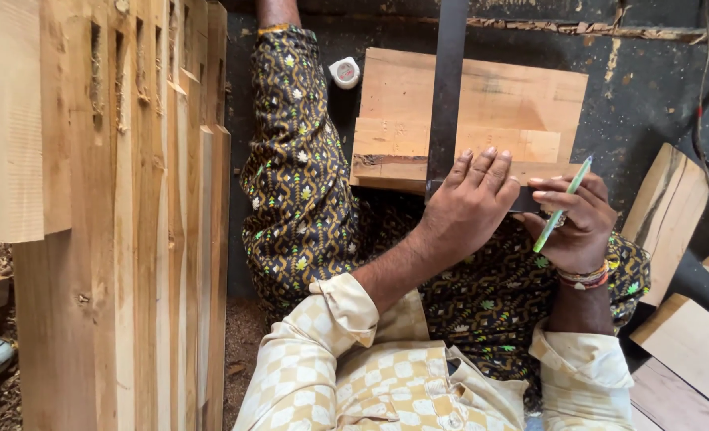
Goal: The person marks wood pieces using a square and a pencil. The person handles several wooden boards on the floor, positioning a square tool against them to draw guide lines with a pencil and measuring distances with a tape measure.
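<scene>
Across the lap, the left hand [470,203] presses flat, fingers loose, on a dark metal square [448,96] over the wooden block [514,104]. The right hand [578,219] pinches a green pencil [562,205]; the square's lower arm hides beneath both hands.

steel square [448,88] blade cut off at top edge, its corner hidden under left hand [468,201], pencil [563,203] tip hidden behind right hand [580,223]

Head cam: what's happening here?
A person sits on the floor over a wooden block. The left hand presses a dark metal square flat across the block; the right hand holds a green pencil at the square's lower edge. A small tape measure lies beside the block, and timber posts stand at left.
</scene>
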